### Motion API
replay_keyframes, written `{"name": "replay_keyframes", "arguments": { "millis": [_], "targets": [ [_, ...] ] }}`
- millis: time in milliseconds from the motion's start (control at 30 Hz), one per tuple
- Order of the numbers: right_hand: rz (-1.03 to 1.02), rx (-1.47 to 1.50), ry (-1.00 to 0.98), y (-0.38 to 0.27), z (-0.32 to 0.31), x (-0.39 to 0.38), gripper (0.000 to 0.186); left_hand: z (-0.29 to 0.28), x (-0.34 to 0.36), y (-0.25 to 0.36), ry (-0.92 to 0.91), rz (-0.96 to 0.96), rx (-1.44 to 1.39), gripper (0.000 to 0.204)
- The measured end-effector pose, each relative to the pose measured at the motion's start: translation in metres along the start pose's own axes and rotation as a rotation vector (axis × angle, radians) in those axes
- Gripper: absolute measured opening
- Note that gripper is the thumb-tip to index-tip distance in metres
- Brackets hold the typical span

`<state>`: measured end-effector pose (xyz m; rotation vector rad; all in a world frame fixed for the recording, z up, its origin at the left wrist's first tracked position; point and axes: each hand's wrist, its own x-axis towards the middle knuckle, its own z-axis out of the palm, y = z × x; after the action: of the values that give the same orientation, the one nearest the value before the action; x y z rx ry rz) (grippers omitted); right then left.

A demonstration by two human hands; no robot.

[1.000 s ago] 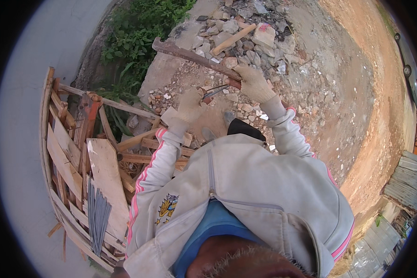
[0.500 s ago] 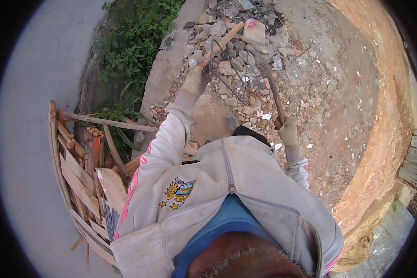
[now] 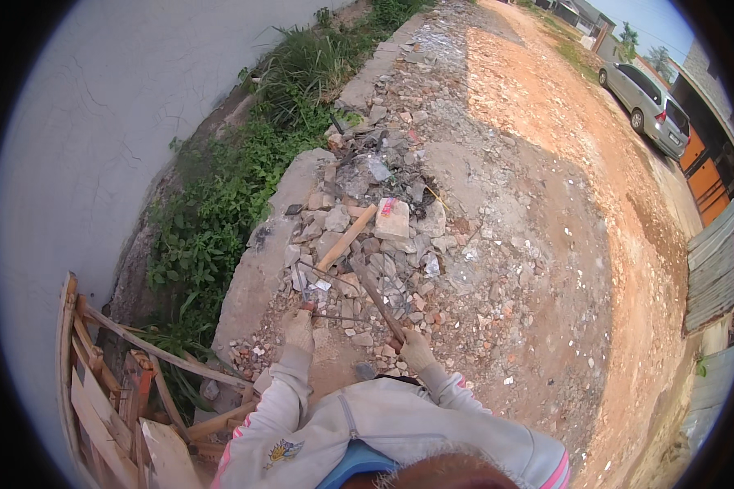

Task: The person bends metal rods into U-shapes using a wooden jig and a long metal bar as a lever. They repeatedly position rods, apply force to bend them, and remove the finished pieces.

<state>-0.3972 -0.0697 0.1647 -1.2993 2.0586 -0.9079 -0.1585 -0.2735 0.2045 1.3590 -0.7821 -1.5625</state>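
Observation:
My left hand point(image 3: 299, 330), in an off-white knitted glove with bare fingertips, is closed on a bent metal rod point(image 3: 338, 317). The rod forms an angular loop over the rubble. To its right, my right hand point(image 3: 417, 349), gloved the same way, grips the lower end of a long brown bar point(image 3: 379, 306). That bar slants away up and left, its far end close to the rod's loop. Beyond the loop lies a light wooden stick point(image 3: 347, 239) on the broken bricks and stones point(image 3: 326, 244), beside a pale block point(image 3: 392, 220) with a pink mark.
On the left, a stack of wooden boards point(image 3: 106, 407) leans near a grey wall point(image 3: 98, 147). Green plants point(image 3: 212, 212) grow along the wall's foot. An orange dirt road point(image 3: 538, 106) runs at right, with a silver car point(image 3: 648, 106) and corrugated sheets point(image 3: 712, 265) beside it.
The view has tilted up, bringing the road and car into sight. My hands have come closer together, and the brown bar now slants left toward the bent rod.

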Motion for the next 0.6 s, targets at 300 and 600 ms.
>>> {"name": "replay_keyframes", "arguments": {
  "millis": [300, 600],
  "targets": [
    [0.131, 0.416, -0.268, -0.151, 0.008, 0.068, 0.051, -0.054, -0.101, 0.069, -0.141, 0.129, -0.635, 0.024],
    [-0.176, 0.555, -0.481, -0.293, 0.065, 0.08, 0.043, -0.114, -0.167, 0.106, 0.106, 0.347, -0.679, 0.021]
  ]
}}
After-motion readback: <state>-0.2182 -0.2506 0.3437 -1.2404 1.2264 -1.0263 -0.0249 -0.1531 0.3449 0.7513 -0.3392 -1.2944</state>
